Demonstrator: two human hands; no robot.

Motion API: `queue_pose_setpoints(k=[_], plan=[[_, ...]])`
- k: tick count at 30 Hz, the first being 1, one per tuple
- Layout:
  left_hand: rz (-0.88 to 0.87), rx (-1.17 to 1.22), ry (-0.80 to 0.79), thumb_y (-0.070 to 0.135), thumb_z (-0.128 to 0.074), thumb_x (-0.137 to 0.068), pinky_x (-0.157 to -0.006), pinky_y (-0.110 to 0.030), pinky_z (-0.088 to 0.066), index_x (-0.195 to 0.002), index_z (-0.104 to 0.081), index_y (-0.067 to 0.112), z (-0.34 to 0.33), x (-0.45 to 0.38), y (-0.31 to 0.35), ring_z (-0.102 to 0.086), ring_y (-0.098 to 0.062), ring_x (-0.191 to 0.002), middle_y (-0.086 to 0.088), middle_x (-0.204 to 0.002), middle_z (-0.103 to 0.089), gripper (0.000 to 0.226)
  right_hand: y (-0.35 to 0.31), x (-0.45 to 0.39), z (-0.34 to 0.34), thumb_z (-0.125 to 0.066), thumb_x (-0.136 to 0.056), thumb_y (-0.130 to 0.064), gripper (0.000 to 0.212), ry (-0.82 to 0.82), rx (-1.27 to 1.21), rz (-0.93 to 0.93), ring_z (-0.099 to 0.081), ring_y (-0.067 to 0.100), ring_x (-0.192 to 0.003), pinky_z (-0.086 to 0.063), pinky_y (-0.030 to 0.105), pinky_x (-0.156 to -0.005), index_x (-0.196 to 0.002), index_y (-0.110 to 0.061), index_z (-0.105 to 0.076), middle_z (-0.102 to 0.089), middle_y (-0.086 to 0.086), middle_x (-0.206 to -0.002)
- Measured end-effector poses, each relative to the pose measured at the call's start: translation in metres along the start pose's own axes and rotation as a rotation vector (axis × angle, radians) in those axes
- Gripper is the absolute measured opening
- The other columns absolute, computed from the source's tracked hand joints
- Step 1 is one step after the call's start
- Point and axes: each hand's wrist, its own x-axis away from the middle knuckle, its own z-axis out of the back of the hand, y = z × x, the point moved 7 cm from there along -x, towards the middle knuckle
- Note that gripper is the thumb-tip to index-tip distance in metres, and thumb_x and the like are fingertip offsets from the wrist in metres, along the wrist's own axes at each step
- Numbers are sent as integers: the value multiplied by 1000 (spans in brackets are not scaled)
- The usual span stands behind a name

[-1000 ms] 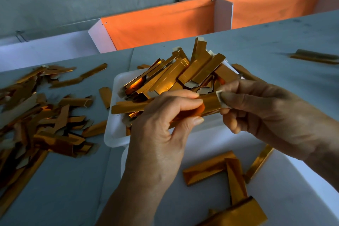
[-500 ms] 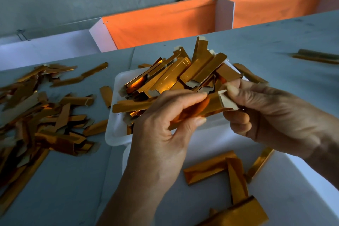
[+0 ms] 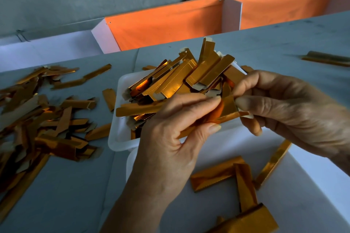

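Flap (image 3: pixel 246 116) down; gold strip (image 3: pixel 229 105) between hands (image 3: pixel 170 149) (image 3: pixel 295 111).

The grey desk (image 3: pixel 66 204) carries a loose heap of gold foil strips (image 3: pixel 37 119) on its left, a white tray (image 3: pixel 115 138) in the middle, a second white tray (image 3: pixel 303 204) just beside it, nearer and right, and a lone strip (image 3: pixel 325 58) far right.

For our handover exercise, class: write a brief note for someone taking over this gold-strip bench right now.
Left hand: grip pinches the gold strip mid-length.
Right hand: grip pinches its right end, by the pale tab.
Done: a few folded pieces lie in the near tray.
Left: far tray is heaped with strips; a loose pile lies to its left.
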Motion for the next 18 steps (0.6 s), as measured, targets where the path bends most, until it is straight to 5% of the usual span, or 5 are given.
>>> queue_pose_setpoints(k=[4,8,10,15,18], plan=[[3,-34,-29,21,-66,-80,-86,-10,-46,-117,-65,17,-2,0,1,-55,-1,-111,9,-114,-60,36,1,2,1,-85,-59,-41,33,40,83,-44,-57,14,-50,-48,20,-49,-78,-19,-69,-61,2,-62],[17,-42,-54,22,-67,-79,-87,-8,-44,-117,-64,18,-5,-1,0,-54,1,-110,11,-113,-59,38,4,3,1,-67,-69,-23,2,146,171,-87,-52,14,-47,-44,17,-47,-68,-21,-67,-59,5,-58],[23,-40,-54,21,-67,-80,-85,-6,-44,-115,-65,18,-5,-1,-1,-55,2,-108,11,-112,-60,35,6,3,-1,-70,-73,-20,7,160,187,-89,-53,14,-47,-44,17,-46,-68,-22,-67,-59,6,-59],[90,103,-25,18,-66,-81,-80,-7,-45,-105,-66,15,-4,0,-5,-60,-1,-101,8,-104,-64,24,7,3,-6,-65,-75,-20,2,96,-95,-46,-55,13,-52,-47,21,-49,-77,-21,-66,-57,2,-67],[115,126,-1,20,-65,-83,-80,-10,-47,-106,-65,17,-1,1,-8,-61,-3,-100,8,-103,-66,23,7,2,-8,-76,-72,-26,19,-34,-196,-51,-60,15,-62,-50,23,-54,-87,-15,-70,-61,6,-76]])
